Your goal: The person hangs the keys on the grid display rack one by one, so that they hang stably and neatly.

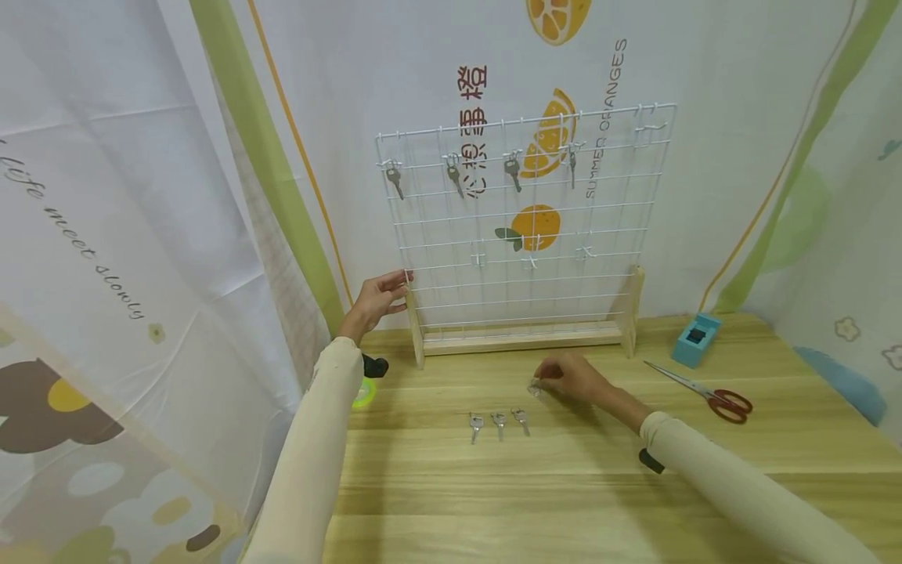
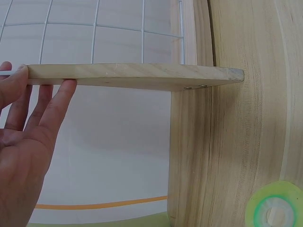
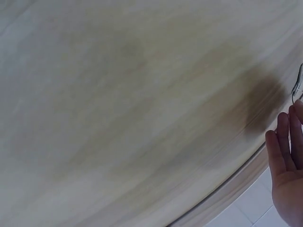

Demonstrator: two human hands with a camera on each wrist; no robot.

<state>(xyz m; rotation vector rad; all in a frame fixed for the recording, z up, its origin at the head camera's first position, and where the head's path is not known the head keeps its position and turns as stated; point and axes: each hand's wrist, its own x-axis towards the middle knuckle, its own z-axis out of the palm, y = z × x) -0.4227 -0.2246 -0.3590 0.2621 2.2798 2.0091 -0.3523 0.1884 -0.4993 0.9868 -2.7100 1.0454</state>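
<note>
A white wire grid rack [image 1: 524,227] stands on a wooden base [image 1: 521,338] at the back of the table. Several keys [image 1: 512,171] hang from hooks along its upper row. My left hand [image 1: 395,288] is at the rack's left wooden post [image 2: 132,75], and its straight fingers [image 2: 57,99] touch the post's edge. My right hand [image 1: 546,377] is low over the table in front of the rack and pinches a small silver key [image 1: 535,387] at its fingertips [image 3: 284,127]. In the right wrist view the key [image 3: 297,87] shows only partly at the frame's edge. Three more keys [image 1: 499,423] lie in a row to its left.
Red-handled scissors [image 1: 705,389] lie at the right, with a blue box [image 1: 696,338] behind them. A green tape roll [image 1: 364,392] sits by my left forearm and also appears as the tape roll [image 2: 274,208] in the left wrist view. Printed curtains enclose the wooden table [image 1: 564,501].
</note>
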